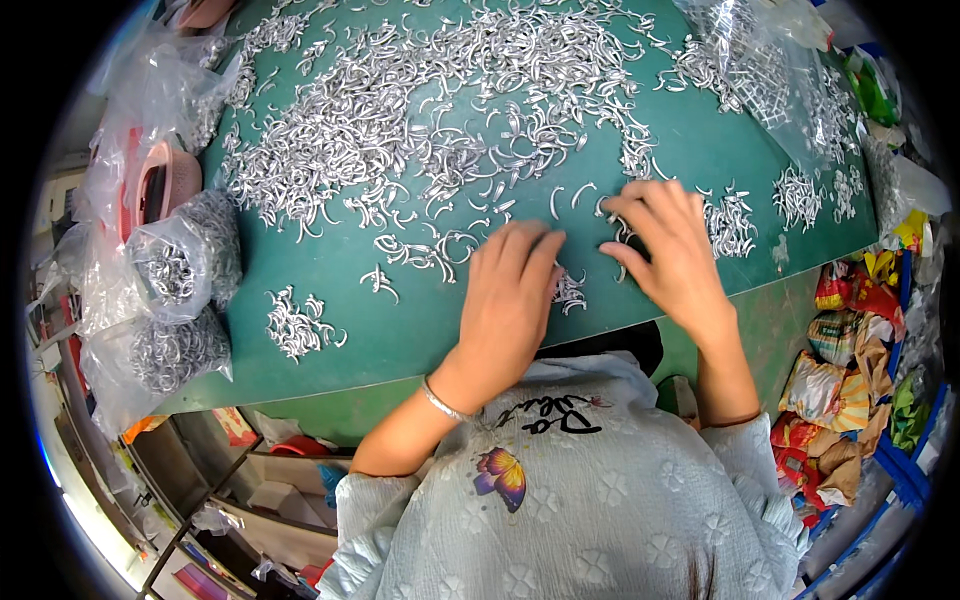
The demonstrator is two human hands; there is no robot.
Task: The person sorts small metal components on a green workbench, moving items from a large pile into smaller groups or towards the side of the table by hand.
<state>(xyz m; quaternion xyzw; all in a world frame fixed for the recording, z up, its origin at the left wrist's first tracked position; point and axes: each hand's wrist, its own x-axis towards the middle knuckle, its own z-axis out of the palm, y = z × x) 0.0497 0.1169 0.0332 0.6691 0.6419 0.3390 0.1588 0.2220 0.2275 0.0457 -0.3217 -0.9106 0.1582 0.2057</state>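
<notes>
Small curved silver metal pieces (350, 150) lie in a broad heap over the green table. Near its front edge my left hand (508, 300) is closed, its fingers bent together and their tips mostly hidden. Beside those fingers sits a small cluster of the same pieces (570, 290), partly covered by the hand. To the right, my right hand (668, 255) reaches over the table with thumb and forefinger apart. A few curved pieces (624, 236) show between that thumb and the fingers. Loose ones lie just beyond both hands.
Smaller piles stand at the front left (300, 325) and right (730, 225). Filled clear plastic bags (175, 265) and a pink basket (170, 185) line the left edge. Another clear bag (765, 70) lies at the far right. Colourful packages (830, 390) are stacked beyond the right edge.
</notes>
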